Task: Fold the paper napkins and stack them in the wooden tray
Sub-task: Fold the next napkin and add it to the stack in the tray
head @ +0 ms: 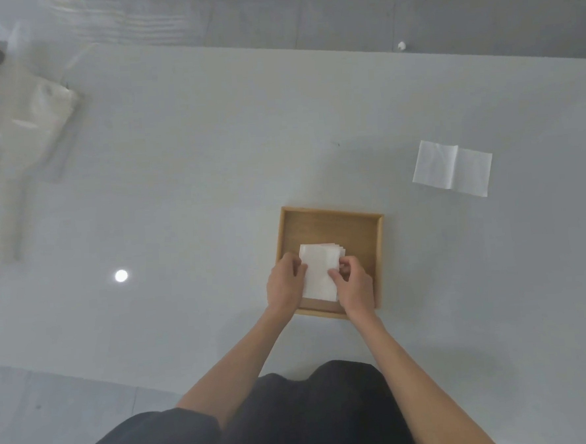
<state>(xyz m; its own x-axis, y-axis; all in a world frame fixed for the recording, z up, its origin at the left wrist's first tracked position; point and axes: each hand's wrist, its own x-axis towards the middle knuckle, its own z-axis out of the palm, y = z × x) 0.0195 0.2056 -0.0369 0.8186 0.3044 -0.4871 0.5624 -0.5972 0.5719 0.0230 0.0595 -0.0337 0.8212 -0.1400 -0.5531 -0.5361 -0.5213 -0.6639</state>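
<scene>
A square wooden tray (328,212) sits on the grey table just in front of me. Inside it lies a stack of folded white napkins (318,271), slightly fanned at the far right corner. My left hand (285,284) grips the stack's left edge, and my right hand (353,283) pinches its right edge, fingers curled over the paper. Both hands are inside the tray's near half and hide the stack's side edges. One unfolded white napkin (453,167), creased down the middle, lies flat on the table to the far right of the tray.
A glossy grey table (197,193) carries blurred pale reflections at the left and a bright light spot (121,276). Beyond the far table edge a small white scrap (401,45) lies on the floor. My dark-clothed lap fills the bottom.
</scene>
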